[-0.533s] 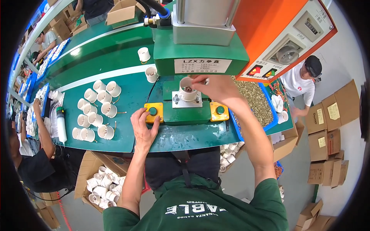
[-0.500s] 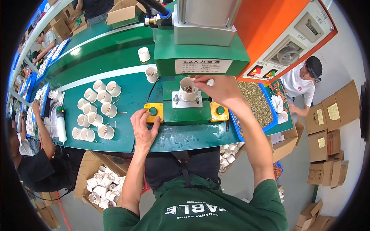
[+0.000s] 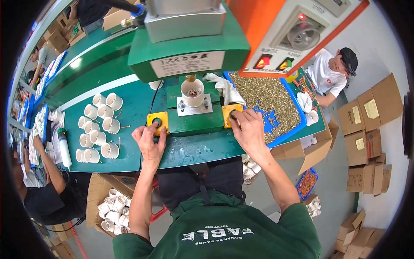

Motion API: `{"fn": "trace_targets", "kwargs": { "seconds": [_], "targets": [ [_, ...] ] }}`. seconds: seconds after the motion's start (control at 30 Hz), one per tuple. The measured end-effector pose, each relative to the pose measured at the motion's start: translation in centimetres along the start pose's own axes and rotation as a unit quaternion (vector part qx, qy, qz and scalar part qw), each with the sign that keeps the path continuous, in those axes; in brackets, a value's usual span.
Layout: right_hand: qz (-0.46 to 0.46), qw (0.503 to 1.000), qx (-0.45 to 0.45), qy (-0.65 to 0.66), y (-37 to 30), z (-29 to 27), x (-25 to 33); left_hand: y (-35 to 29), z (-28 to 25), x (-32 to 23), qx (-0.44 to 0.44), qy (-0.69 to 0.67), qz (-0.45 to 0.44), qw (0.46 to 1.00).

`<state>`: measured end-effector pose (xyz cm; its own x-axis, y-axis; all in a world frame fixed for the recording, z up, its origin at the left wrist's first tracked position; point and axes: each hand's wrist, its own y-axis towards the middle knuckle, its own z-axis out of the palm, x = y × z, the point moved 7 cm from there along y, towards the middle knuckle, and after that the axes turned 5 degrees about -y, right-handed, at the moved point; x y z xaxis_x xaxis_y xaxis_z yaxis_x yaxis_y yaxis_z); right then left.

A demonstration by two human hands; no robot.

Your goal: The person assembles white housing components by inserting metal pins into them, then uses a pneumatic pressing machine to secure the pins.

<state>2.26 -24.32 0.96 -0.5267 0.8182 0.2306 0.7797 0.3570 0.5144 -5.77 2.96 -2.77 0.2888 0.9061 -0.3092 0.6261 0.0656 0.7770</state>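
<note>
A white cup-shaped part [image 3: 192, 101] stands upright in a metal fixture plate [image 3: 184, 112] under the green press head [image 3: 235, 48]. Small copper-coloured pieces show inside the cup, and a thin wire end sticks out at its foot. The brass tip [image 3: 190, 78] of the press hangs at the cup's far rim; whether it touches anything is unclear. My left hand [image 3: 149, 147] has its fingers apart on the left yellow button box [image 3: 164, 130], a fingertip at the green button. On the right yellow button box [image 3: 227, 122], my right hand [image 3: 251, 133] lays its thumb and fingertips, holding nothing.
Several white cups with wires [image 3: 91, 140] stand in a group at left, beside a clear tube bottle [image 3: 64, 149]. A blue tray [image 3: 282, 140] of small brass pieces and a white cloth [image 3: 227, 88] lie right. Below the table edge is a carton [image 3: 95, 196] of white parts. Co-workers sit both sides.
My right hand has left the cup's rim and come down onto the right button box. My left fingers have shifted onto the left button. A red lamp now glows on the orange control box.
</note>
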Motion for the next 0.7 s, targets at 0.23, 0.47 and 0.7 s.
{"fn": "trace_targets", "kwargs": {
  "seconds": [0.23, 0.47, 0.7],
  "targets": [
    [0.035, 0.997, -0.021, 0.068, -0.8, -0.4, -0.9, 2.9, 0.6, -1.5, 0.024, 0.018, -0.006, 1.000],
    [0.115, 0.976, -0.107, 0.149, -4.1, -1.6, -4.6, 8.2, 6.4, -4.1, 0.013, -0.162, -0.075, 0.984],
    [0.185, 0.980, 0.039, 0.057, -5.3, -1.4, -11.3, 9.1, 6.3, -3.8, 0.012, -0.194, -0.119, 0.974]
  ]
}}
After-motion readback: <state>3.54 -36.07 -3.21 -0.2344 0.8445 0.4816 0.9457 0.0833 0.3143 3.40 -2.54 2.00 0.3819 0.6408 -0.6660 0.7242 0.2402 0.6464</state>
